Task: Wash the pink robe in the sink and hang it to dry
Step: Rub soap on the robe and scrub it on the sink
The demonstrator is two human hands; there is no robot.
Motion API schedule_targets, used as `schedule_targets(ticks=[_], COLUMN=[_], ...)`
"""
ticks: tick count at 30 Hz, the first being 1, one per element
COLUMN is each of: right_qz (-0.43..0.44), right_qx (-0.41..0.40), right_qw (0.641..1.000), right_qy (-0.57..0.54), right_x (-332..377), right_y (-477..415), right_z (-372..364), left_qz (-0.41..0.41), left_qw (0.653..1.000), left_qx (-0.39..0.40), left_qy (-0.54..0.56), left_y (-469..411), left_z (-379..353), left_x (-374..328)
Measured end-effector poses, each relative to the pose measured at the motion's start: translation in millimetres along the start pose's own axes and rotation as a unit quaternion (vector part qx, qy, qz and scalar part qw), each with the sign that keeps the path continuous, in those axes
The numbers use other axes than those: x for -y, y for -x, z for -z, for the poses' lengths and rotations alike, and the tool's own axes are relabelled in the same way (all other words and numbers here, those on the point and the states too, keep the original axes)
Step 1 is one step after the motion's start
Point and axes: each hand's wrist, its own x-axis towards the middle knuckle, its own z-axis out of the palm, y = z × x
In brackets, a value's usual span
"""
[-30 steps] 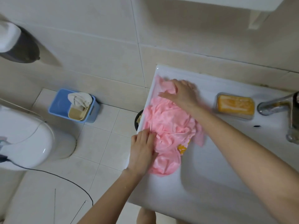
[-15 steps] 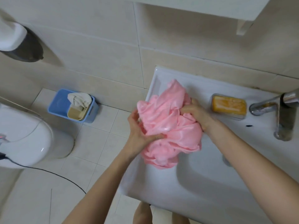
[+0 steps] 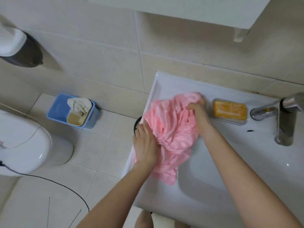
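**Head view.**
- **Robe** (image 3: 171,129): pink and crumpled. It lies on the left ledge of the sink (image 3: 230,186), with its near end trailing into the basin.
- **Handling (judged):** soft and limp, heavy and clinging once soaked. It has no stiff edge, so it is best taken in gathered handfuls at two ends.
- **Left hand** (image 3: 145,145): palm down, fingers straight and close together, pressing the near-left folds.
- **Right hand** (image 3: 197,114): at the far end, fingers apparently curled into the cloth, though blurred.
- **Soap** (image 3: 229,110): just to the right.
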Motion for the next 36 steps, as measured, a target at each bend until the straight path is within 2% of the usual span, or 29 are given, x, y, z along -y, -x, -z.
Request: schedule_targets(ticks=[1, 2, 4, 7, 8, 9, 11, 13, 14, 15, 17, 20, 24, 25, 28, 30, 32, 34, 36], right_qz=[0.009, 0.031, 0.113, 0.229, 0.256, 0.275, 0.280, 0.238, 0.222, 0.219, 0.287, 0.355, 0.344, 0.330, 0.308, 0.372, 0.423, 0.447, 0.448], right_qx=[-0.003, 0.012, 0.063, 0.057, 0.039, 0.032, 0.043, 0.063, 0.052, 0.033, 0.016, -0.014, -0.046, -0.036, -0.038, -0.050, -0.015, -0.007, -0.059], right_qw=[1.000, 0.999, 0.969, 0.844, 0.813, 0.798, 0.817, 0.890, 0.918, 0.930, 0.909, 0.861, 0.822, 0.822, 0.860, 0.844, 0.814, 0.785, 0.775], right_qy=[-0.014, 0.025, 0.212, 0.481, 0.522, 0.535, 0.503, 0.383, 0.325, 0.293, 0.301, 0.364, 0.452, 0.463, 0.405, 0.384, 0.398, 0.429, 0.442], right_x=[-4.2, -8.4, -21.4, -44.2, -46.6, -47.9, -42.9, -25.0, -17.9, -13.4, -31.1, -79.7, -62.9, -50.0, -36.5, -57.1, -86.1, -91.6, -67.8], right_y=[3.1, 7.0, 15.5, 13.1, 7.7, -1.0, -17.7, -21.7, -16.9, -3.9, 37.7, 89.6, 9.4, -11.1, -9.3, 39.8, 77.4, 60.4, 4.8], right_z=[-2.5, -8.2, -26.5, -44.6, -46.4, -48.1, -49.2, -40.0, -32.7, -25.0, -15.8, -18.0, -45.3, -49.4, -49.1, -41.0, -31.1, -33.6, -52.1], left_qz=[-0.036, -0.077, -0.136, -0.142, -0.138, -0.139, -0.134, -0.135, -0.140, -0.153, -0.172, -0.144, -0.150, -0.146, -0.139, -0.129, -0.108, -0.131, -0.159], left_qw=[0.998, 0.993, 0.983, 0.989, 0.988, 0.986, 0.985, 0.988, 0.987, 0.983, 0.976, 0.986, 0.981, 0.982, 0.981, 0.987, 0.989, 0.987, 0.981], left_qx=[-0.026, -0.030, -0.028, 0.039, 0.066, 0.074, 0.081, 0.063, 0.075, 0.099, 0.129, 0.088, 0.119, 0.118, 0.137, 0.100, 0.093, 0.091, 0.106], left_qy=[0.034, 0.079, 0.121, 0.016, -0.024, -0.055, -0.079, -0.047, -0.036, -0.036, -0.034, 0.006, 0.009, 0.014, -0.020, -0.004, 0.049, 0.018, 0.016], left_y=[3.4, 8.4, 22.0, 35.1, 35.4, 33.4, 27.1, 19.4, 18.3, 17.8, 17.1, 20.5, 11.0, 8.8, 9.0, 11.3, 12.6, 11.7, 7.5], left_z=[-6.6, -9.7, -10.4, -10.9, -13.5, -17.4, -18.4, -19.4, -21.6, -22.2, -26.3, -33.4, -29.6, -30.9, -27.6, -26.5, -28.3, -29.5, -30.8], left_x=[5.3, 8.6, 14.4, 11.7, 9.7, 10.1, 12.4, 18.3, 22.1, 25.7, 33.6, 38.1, 33.2, 31.5, 29.4, 30.1, 31.7, 36.0, 40.8])
